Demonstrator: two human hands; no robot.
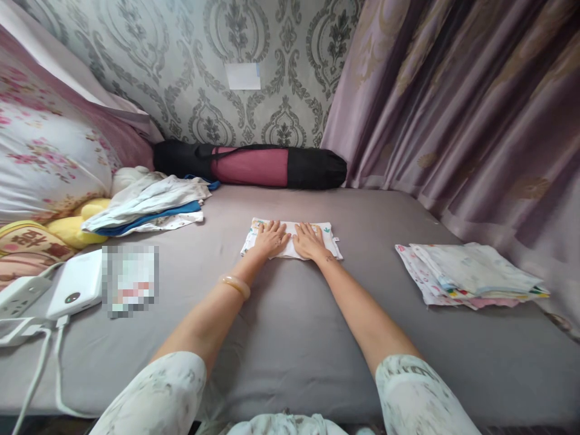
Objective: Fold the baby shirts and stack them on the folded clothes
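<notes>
A small white folded cloth [292, 249] with coloured prints lies flat on the grey sheet [290, 326], in the middle of the view. My left hand [272, 237] rests palm down on its left part, fingers spread. On the right part lies my right hand [310, 240], also flat, with its fingers pointing away from me. The thumbs are close together near the cloth's centre. Neither hand grips anything. A small tag sticks out at the cloth's right edge.
Folded cloths [480, 272] are stacked at the right. Loose clothes [154, 202] are heaped at the left, near a white power bank [77, 284], a power strip [22, 296] and cables. A black and red rolled bag [251, 166] lies along the patterned wall.
</notes>
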